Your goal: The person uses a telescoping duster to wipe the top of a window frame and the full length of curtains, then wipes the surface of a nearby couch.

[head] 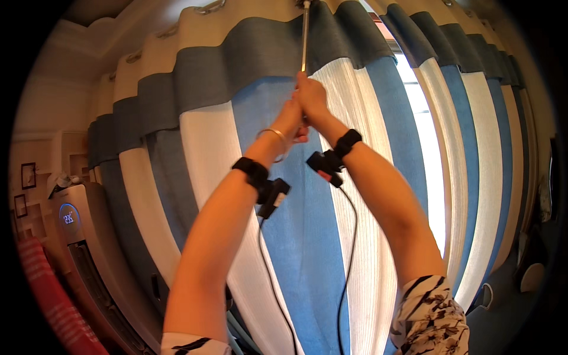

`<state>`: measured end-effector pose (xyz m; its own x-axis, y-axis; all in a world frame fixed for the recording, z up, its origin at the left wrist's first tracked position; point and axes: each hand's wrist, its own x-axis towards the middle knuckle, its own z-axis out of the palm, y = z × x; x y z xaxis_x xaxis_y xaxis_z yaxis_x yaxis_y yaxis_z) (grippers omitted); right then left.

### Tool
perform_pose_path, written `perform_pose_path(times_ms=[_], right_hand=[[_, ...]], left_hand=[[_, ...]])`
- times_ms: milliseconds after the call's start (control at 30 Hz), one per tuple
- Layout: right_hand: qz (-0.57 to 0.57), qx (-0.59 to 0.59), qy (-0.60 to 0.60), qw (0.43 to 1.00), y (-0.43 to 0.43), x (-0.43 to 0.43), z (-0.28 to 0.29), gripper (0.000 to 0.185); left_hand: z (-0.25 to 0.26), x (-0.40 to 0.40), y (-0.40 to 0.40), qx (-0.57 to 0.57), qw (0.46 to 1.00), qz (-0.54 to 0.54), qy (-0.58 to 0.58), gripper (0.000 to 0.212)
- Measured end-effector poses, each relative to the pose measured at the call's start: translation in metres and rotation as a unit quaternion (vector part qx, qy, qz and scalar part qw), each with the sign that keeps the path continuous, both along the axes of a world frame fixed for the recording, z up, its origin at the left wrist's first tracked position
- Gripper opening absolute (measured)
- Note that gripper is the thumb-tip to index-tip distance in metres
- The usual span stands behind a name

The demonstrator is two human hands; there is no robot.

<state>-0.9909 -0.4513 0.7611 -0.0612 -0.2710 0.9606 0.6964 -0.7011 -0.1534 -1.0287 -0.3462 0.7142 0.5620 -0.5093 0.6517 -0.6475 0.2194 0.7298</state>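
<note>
Both arms reach up in front of me, hands one above the other on a thin metal pole (305, 37). My right hand (311, 95) is the upper one, fingers wrapped around the pole. Just below it, my left hand (290, 117) grips the lower part, which the fingers mostly hide. At the pole's top, a dark fuzzy head (306, 2) is cut off by the picture's upper edge. Behind the hands hangs a striped curtain (293, 186) in blue and white, with a grey band above. Whether the dark head touches the curtain I cannot tell.
Metal curtain rings (211, 7) run along the top. Daylight enters through a window gap (419, 102) at the right. A floor-standing air conditioner (84, 213) with a lit display stands left, beside a red checked cloth (57, 306). Cables (353, 239) hang from black wrist devices (326, 166).
</note>
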Motion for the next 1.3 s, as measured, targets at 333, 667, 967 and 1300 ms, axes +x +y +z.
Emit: perform_pose_path(times_ms=[333,667,967,1300], right_hand=[[0.294,0.146,-0.016,0.944,-0.082,-0.023,-0.008,0.045],[-0.049,0.064,0.11,0.991,-0.118,0.028,0.027,0.045],[0.159,0.155,0.075,0.972,-0.165,-0.027,-0.014,0.051],[0.342,0.03,0.149,0.927,-0.061,0.01,-0.028,0.043]], left_hand=[[0.013,0.011,-0.082,0.021,0.975,0.115,-0.192,0.029],[0.018,0.031,-0.111,0.009,0.994,-0.087,0.063,0.033],[0.005,0.015,-0.171,0.045,0.992,-0.109,0.048,0.032],[-0.027,0.046,-0.081,-0.09,0.985,0.137,-0.061,0.045]])
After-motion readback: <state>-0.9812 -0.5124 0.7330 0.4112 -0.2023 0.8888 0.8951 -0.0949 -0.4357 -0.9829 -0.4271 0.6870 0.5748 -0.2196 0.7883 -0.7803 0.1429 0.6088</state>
